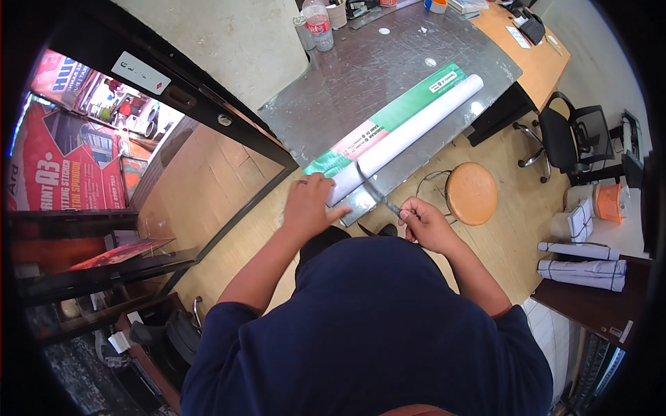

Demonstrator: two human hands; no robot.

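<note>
A white banner roll [423, 130] lies diagonally across the dark grey table, with a green and pink printed strip [388, 125] of it showing along its far side. My left hand [310, 206] is at the roll's near left end, fingers on the printed side and thumb round the near side, gripping it. A dark flexible strap [373, 187] crosses over the roll near that end. Its loose end is pinched between the thumb and fingers of my right hand [424, 224], just off the table's near edge. Whether the strap passes under the roll is hidden.
A plastic bottle [319, 26] stands at the table's [305, 93] far left corner. An orange round stool [472, 194] is right of my right hand. Farther right are a black office chair [579, 135] and tied white rolls [583, 274]. A black-framed door [201, 104] is at left.
</note>
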